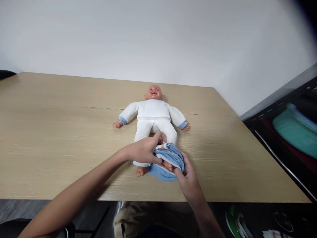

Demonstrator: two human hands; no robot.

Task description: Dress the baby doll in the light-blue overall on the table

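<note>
A baby doll (154, 110) in a white top and white trousers with blue cuffs lies on its back, head toward the wall. Bunched around its foot on the right is a blue cloth garment (170, 153) with a pale edge; the toes show through its opening. My left hand (146, 149) grips the garment's upper left edge between thumb and fingers. On the right side of the cloth, my right hand (186, 175) pinches the rim, thumb near the toes and fingers behind. The doll's other foot (142, 171) is bare and rests on the table.
The wooden table (61, 138) reaches back to a white wall (119, 36). To the right stands a dark rack (267, 145) holding a teal basin (294, 130). Below the front edge are my trousers (153, 219) and, at lower right, some green and white items (234, 221).
</note>
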